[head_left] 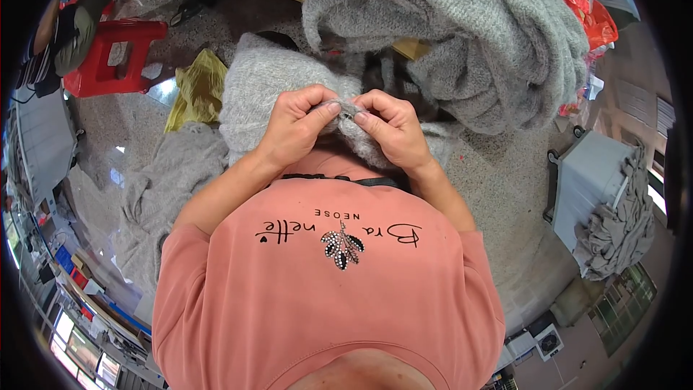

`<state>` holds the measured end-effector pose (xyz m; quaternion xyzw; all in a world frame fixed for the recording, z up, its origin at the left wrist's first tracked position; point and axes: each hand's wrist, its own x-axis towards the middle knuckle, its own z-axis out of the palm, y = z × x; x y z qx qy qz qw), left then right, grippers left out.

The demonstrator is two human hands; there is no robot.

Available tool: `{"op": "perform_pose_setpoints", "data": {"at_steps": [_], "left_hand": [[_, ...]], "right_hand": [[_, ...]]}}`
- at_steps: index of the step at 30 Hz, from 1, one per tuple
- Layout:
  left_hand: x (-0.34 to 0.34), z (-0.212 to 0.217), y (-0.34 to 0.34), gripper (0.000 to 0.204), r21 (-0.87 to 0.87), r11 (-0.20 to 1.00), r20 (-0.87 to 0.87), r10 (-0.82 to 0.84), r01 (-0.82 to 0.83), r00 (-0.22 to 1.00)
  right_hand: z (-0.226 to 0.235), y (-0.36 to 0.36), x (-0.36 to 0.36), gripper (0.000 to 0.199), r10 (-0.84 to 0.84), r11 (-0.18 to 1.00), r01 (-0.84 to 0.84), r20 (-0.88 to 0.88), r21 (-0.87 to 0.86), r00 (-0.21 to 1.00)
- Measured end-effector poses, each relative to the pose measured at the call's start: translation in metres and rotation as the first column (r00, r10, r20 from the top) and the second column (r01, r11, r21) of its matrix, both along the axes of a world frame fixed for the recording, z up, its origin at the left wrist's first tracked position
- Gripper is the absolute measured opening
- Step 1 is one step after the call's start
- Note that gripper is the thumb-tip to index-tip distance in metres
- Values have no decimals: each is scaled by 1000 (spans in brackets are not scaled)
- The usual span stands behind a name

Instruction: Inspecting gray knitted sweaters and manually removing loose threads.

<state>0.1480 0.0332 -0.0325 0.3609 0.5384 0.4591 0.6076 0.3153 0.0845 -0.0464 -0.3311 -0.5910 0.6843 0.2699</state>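
Head view shows the left hand (294, 124) and right hand (390, 128) both closed, pinching an edge of a grey knitted garment (267, 79) between them near the chest, apparently to inspect it, with more grey knitwear (462, 29) heaped beyond.

Salmon-pink short-sleeved shirt (325, 296), black script, beaded leaf emblem (342, 245)

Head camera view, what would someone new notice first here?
First, the two hands at the centre: the left hand and right hand pinch an edge of a grey knit garment between their fingertips, just above the person's salmon-pink shirt. Behind them, a big heap of grey knitwear fills the top of the picture. At upper left, a red plastic stool stands out against the speckled floor.
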Motion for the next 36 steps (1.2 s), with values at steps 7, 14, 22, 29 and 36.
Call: {"op": "perform_pose_setpoints", "data": {"at_steps": [7, 14, 22, 29, 36], "left_hand": [[1, 0, 1, 4, -144, 989, 44, -34, 40, 998], [-7, -11, 5, 10, -370, 924, 337, 36, 97, 941], [-3, -2, -2, 8, -253, 960, 144, -85, 119, 986], [-7, 7, -3, 9, -188, 969, 75, -152, 163, 986], [-7, 3, -3, 13, -291, 935, 188, -152, 203, 970]], "right_hand": [[2, -10, -6, 5, -150, 879, 50, 175, 474, 973], [1, -12, -8, 8, -142, 773, -58, 262, 631, 955], [3, 3, 4, 7, 240, 935, -301, 292, 185, 926], [1, 4, 6, 10, 300, 914, -274, 45, -299, 953], [12, -9, 1, 5, 128, 968, -168, 207, 186, 970]]}}
